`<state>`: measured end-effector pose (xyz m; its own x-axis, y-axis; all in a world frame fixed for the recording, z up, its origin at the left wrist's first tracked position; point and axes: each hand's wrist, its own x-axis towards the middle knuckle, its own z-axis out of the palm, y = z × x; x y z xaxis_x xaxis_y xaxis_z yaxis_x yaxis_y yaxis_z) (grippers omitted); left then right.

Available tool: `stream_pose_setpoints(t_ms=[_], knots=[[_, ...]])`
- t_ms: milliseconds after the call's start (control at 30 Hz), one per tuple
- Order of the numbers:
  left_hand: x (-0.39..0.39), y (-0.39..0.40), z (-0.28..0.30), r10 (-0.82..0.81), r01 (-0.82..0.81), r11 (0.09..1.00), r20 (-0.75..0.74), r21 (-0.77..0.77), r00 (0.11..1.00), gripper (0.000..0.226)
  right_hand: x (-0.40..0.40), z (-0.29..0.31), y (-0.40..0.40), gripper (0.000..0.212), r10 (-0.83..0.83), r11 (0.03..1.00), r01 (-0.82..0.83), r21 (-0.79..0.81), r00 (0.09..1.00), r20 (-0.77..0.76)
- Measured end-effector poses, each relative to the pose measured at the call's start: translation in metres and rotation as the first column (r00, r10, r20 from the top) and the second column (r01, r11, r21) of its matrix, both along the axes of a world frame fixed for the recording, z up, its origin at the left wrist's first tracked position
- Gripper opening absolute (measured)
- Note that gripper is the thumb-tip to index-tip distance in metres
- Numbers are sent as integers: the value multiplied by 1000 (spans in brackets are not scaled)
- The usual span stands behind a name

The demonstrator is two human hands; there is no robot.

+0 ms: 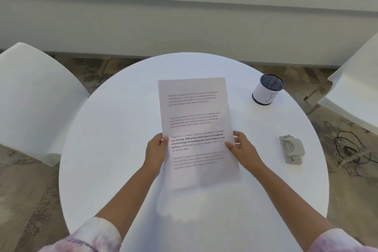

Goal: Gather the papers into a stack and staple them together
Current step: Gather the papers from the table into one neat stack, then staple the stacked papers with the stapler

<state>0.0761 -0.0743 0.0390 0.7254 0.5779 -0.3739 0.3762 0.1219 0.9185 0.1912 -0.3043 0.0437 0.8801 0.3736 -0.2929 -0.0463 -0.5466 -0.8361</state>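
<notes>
Head view: person is holding the papers [196,129] over the middle of the round white bench [114,120], both hands gripping the side edges of the lower half. Left hand [155,149] is pinching the left edge, thumb on top of the printed face, the other fingers [163,141] curled behind. Right hand [243,149] is clamping the right edge the same way, thumb lying across the text, fingers wrapped around the margin. Both grips closed on the sheets, not spread.

Papers are reading as one aligned stack, long side running near-to-far, slightly tilted clockwise. Four blocks of printed text are showing on the top sheet, the third partly bold. Can't tell how many sheets are in there, or whether the bottom edge is touching the bench; it's blurred.

Stapler [291,149], grey, is lying flat on the bench to the right of the right hand, well apart from the papers, nobody touching it. A white cylinder with a dark mesh top [268,90] is standing upright far-right on the bench, apart from both.

White chairs are sitting left [34,96] and right [356,88] of the bench. A black cable [351,149] is coiling on the floor at right. Pale tie-dye sleeves [92,235] are showing pushed up on both forearms.
</notes>
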Motion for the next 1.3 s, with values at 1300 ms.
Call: stream_pose_setpoints(t_ms=[1300], knots=[[1, -35, -33, 6, -46, 973, -179, -224, 984, 20, 36, -31, -122, 35, -645, 761, 643, -84, 764, 6]])
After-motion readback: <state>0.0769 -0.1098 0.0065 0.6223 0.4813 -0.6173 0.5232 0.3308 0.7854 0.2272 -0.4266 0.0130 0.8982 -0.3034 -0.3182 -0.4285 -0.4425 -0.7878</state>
